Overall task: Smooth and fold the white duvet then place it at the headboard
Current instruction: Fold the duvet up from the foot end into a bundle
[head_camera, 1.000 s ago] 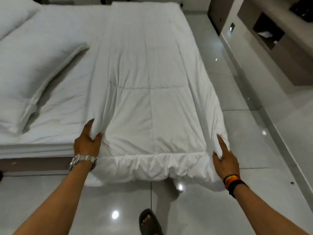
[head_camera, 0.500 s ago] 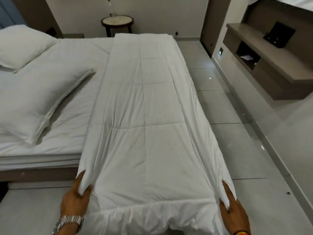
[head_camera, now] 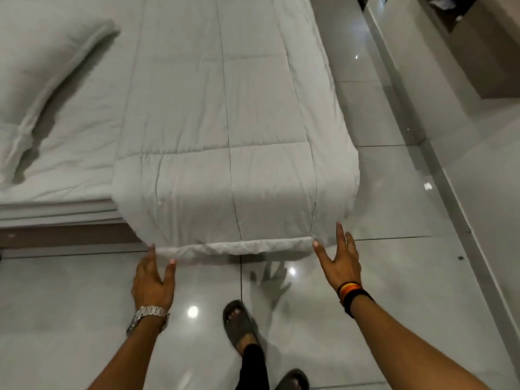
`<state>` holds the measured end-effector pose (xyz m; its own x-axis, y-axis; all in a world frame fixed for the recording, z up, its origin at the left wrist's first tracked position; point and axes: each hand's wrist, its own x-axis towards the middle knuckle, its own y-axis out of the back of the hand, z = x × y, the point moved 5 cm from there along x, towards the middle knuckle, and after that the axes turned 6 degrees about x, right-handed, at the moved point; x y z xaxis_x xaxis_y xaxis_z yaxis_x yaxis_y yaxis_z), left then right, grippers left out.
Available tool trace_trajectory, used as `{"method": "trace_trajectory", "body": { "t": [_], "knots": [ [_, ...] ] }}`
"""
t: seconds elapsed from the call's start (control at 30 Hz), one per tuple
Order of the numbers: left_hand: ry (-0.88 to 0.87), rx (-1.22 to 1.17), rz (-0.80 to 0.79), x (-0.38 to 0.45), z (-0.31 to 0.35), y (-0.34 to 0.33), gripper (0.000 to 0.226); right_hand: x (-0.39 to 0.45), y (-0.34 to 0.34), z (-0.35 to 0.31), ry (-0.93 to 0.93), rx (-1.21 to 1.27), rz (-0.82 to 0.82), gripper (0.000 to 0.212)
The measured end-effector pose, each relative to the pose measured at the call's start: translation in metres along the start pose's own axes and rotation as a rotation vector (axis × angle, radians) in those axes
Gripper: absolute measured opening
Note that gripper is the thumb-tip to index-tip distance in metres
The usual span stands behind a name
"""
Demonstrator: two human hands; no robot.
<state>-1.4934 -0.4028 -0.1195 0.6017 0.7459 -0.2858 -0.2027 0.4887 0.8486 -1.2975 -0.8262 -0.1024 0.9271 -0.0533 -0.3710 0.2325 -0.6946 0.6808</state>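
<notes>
Lengthwise, white duvet point(head_camera: 225, 114) lying along bed point(head_camera: 84, 130) right side, long axis running away from viewer, near end draping over bed edge. Left hand point(head_camera: 153, 280) and right hand point(head_camera: 339, 263) spreading open, straight fingertips touching hem corners, gripping nothing.

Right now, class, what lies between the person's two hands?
In the head view, the duvet's hanging hem spans from left hand to right hand.

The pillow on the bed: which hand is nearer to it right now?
Left. The left hand touches the duvet's hanging hem at its near left corner, on the side where the pillow lies. The right hand is at the opposite corner, by the floor side.
</notes>
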Motion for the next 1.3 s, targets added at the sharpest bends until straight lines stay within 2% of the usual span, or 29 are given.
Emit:
{"method": "trace_trajectory", "body": {
  "t": [0.17,0.27,0.5,0.6,0.73,0.8,0.9,1.0,1.13,1.3],
  "knots": [
    [0.279,-0.336,-0.055,-0.009,0.000,-0.066,0.071,0.000,-0.057,0.037,-0.185,0.147,-0.016,0.088],
    [0.387,-0.462,-0.002,0.002,-0.008,-0.099,0.069,0.010,-0.092,0.054,-0.305,0.233,0.016,0.089],
    [0.600,-0.680,0.179,0.073,-0.034,-0.189,0.077,0.083,-0.168,0.083,-0.469,0.591,0.224,0.093],
    [0.657,-0.780,0.232,0.105,-0.031,-0.221,0.078,0.115,-0.196,0.091,-0.491,0.727,0.311,0.104],
    [0.735,-0.914,0.304,0.135,-0.014,-0.249,0.094,0.157,-0.219,0.096,-0.491,0.904,0.434,0.132],
    [0.751,-1.010,0.354,0.139,-0.004,-0.256,0.100,0.168,-0.224,0.095,-0.489,0.954,0.482,0.138],
    [0.661,-1.074,0.447,0.150,-0.001,-0.264,0.105,0.172,-0.228,0.089,-0.479,1.014,0.549,0.139],
    [0.625,-1.101,0.441,0.153,-0.008,-0.251,0.132,0.169,-0.226,0.085,-0.447,1.087,0.527,0.132],
    [0.613,-1.064,0.457,0.119,-0.022,-0.225,0.108,0.136,-0.205,0.083,-0.480,1.034,0.510,0.126],
    [0.750,-1.016,0.387,0.031,-0.027,-0.169,0.108,0.064,-0.153,0.077,-0.552,0.917,0.471,0.118]
  ]
}}
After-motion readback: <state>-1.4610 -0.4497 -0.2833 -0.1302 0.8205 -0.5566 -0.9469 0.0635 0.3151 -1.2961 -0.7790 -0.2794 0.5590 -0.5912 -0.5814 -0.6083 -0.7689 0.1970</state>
